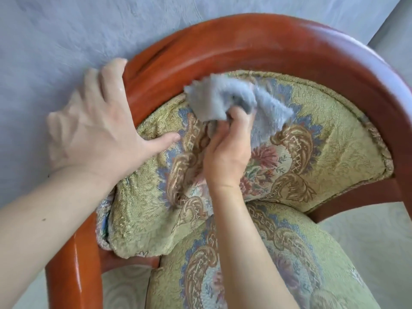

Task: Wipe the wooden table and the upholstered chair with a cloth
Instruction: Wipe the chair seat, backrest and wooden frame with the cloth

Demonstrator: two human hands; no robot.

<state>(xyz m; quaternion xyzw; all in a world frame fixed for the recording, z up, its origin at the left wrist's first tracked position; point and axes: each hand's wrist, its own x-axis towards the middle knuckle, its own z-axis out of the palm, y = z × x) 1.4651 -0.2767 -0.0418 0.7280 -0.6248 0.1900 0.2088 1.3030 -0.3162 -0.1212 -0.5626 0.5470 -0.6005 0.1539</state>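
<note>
An upholstered chair fills the view, with a curved red-brown wooden frame (pixel 256 39) and floral gold-green fabric on its backrest (pixel 312 134) and seat (pixel 256 264). My right hand (pixel 225 150) grips a bunched grey-blue cloth (pixel 223 97) and presses it against the upper backrest. My left hand (pixel 98 128) lies over the left part of the wooden rail, fingers draped over its outer side and thumb resting on the fabric. The table is out of view.
A pale blue-grey textured wall (pixel 66 36) stands right behind the chair. Light patterned floor (pixel 367 230) shows through the gap under the right armrest and at the lower left beside the seat.
</note>
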